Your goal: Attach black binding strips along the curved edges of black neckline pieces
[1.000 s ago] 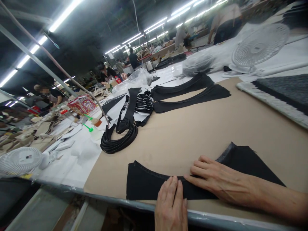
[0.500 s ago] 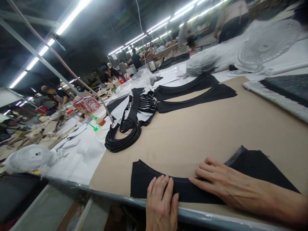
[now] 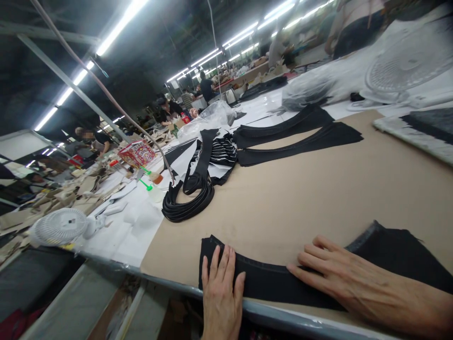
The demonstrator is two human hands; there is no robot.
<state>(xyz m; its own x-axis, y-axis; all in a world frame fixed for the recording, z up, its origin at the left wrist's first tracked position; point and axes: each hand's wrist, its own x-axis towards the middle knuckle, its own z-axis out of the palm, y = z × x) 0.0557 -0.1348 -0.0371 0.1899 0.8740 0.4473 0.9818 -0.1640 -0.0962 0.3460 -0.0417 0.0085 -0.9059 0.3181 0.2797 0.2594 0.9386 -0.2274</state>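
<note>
Head view: our left hand (image 3: 222, 289) lies flat, fingers parted, our right hand (image 3: 339, 278) loosely bent, both on the black fabric piece (image 3: 265, 285) by the near edge of the tabletop (image 3: 283, 317); we judge even pressure, without stretching its curved edge (image 3: 262, 266), best.

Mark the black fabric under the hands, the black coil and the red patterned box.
Black fabric (image 3: 267, 279): head view, on its flat middle stretch.
Black coil (image 3: 191, 210): head view, on its near side.
Red patterned box (image 3: 142, 152): head view, on its patterned side.
</note>
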